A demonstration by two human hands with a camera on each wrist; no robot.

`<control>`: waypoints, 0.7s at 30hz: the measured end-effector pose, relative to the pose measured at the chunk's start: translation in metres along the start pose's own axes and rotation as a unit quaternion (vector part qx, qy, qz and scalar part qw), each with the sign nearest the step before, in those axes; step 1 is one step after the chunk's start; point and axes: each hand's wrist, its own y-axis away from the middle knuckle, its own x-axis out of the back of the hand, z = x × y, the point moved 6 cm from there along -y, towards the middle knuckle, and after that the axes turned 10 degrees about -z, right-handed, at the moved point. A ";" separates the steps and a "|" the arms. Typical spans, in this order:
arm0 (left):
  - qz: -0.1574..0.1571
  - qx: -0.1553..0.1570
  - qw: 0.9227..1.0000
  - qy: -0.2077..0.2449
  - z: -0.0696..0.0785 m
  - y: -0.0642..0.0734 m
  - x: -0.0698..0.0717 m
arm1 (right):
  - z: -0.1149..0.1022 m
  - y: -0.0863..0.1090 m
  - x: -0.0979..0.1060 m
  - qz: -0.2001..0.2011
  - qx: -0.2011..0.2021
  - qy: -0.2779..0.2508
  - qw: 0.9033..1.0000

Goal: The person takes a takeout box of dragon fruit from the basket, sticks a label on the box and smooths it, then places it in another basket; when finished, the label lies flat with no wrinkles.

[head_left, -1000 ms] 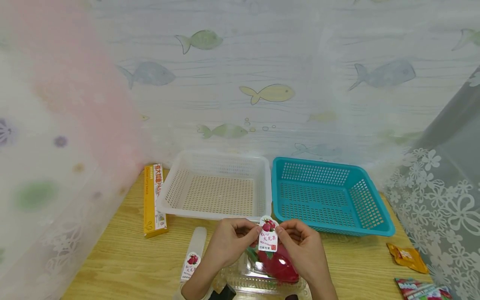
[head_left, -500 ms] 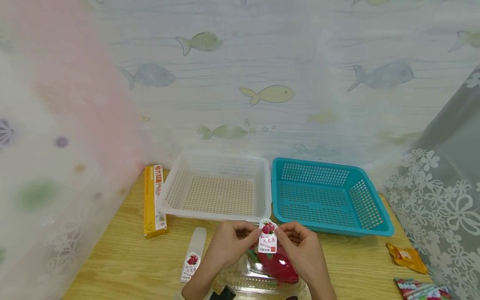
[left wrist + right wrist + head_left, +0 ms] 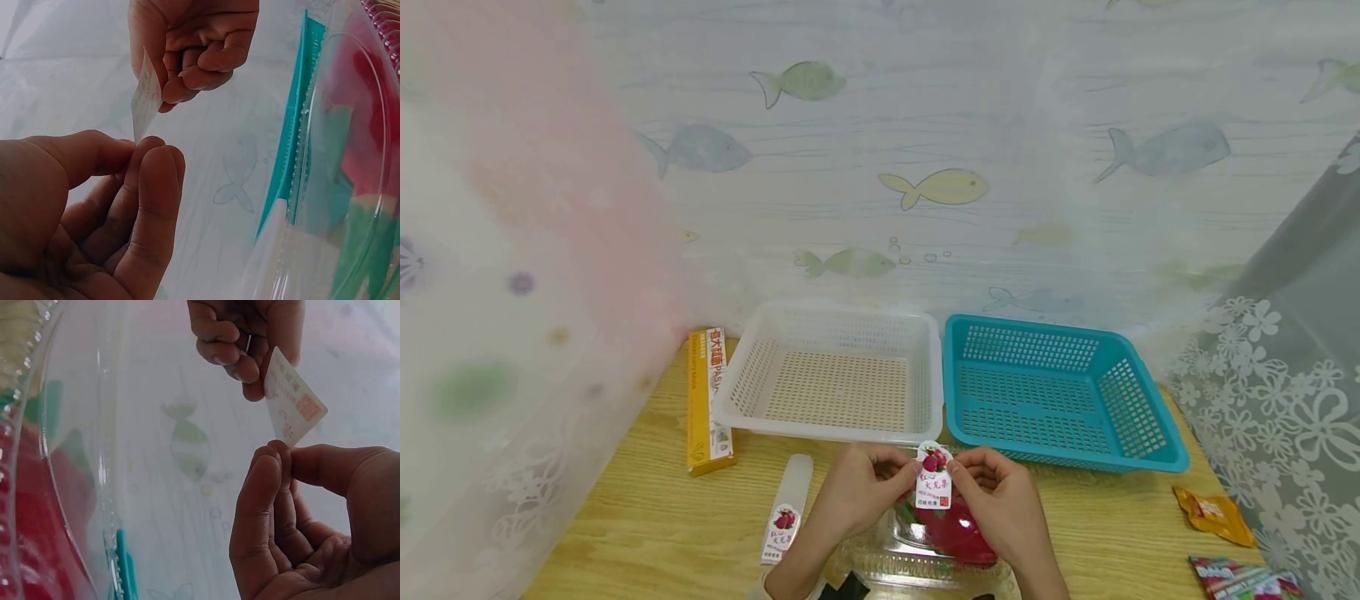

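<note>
A white sticker label [image 3: 933, 487] printed with red fruit and characters is held upright between both hands in the head view. My left hand [image 3: 865, 492] pinches its left edge between thumb and forefinger, and my right hand [image 3: 1003, 496] pinches the right edge the same way. Side-on, the label [image 3: 145, 100] looks thin and slightly bowed in the left wrist view. Below it is a clear plastic clamshell box [image 3: 917, 573] with a red and green dragon fruit [image 3: 958, 537] inside, partly hidden by the hands. Left of the box lies a backing strip [image 3: 793, 483] bearing a similar label.
At the back, a white basket [image 3: 827, 432] stands beside a teal basket [image 3: 1067, 454]. A yellow pasta box [image 3: 707, 408] lies at the left. On the right are an orange packet [image 3: 1213, 515] and a red-green packet [image 3: 1243, 579]. A printed fish curtain [image 3: 880, 217] rises behind.
Both hands have lowered the label slightly toward the box, with the grip on both edges kept. The baskets and packets have stayed where they were.
</note>
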 end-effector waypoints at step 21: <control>-0.014 0.007 1.000 -0.013 -0.016 -0.005 -0.006 | 0.015 -0.003 -0.007 -0.016 -0.023 0.000 1.000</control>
